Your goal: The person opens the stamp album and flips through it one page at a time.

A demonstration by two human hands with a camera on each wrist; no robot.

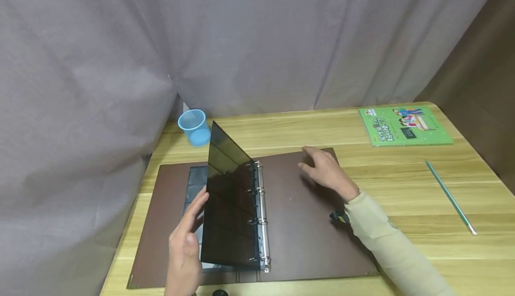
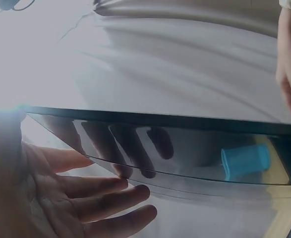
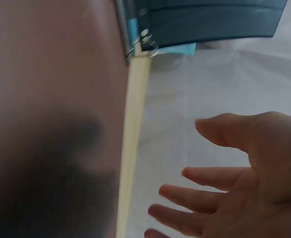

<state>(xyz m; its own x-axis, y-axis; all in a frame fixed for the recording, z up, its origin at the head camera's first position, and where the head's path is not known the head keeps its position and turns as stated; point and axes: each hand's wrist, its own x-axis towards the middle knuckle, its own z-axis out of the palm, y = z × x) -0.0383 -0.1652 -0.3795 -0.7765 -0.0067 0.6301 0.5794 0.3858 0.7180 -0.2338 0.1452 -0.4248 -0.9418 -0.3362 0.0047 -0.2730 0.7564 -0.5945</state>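
A brown ring binder [image 1: 297,224] lies spread on the wooden table. From its metal rings [image 1: 261,215] a dark, glossy pocket page [image 1: 231,197] stands nearly upright, tilted to the left. My left hand [image 1: 185,247] is at the outer left edge of this page, its fingers extended and touching it. In the left wrist view those fingers reflect in the page [image 2: 200,153]. More pocket pages [image 1: 197,177] lie flat on the left cover, partly hidden. Over the upper part of the right cover hovers my right hand [image 1: 327,171], fingers spread and holding nothing.
Behind the binder at the left stands a blue translucent cup [image 1: 196,128]. A green book [image 1: 406,126] lies at the back right, with a green pencil [image 1: 451,197] in front of it. Grey curtain fabric [image 1: 257,41] hangs along the table's back and left sides.
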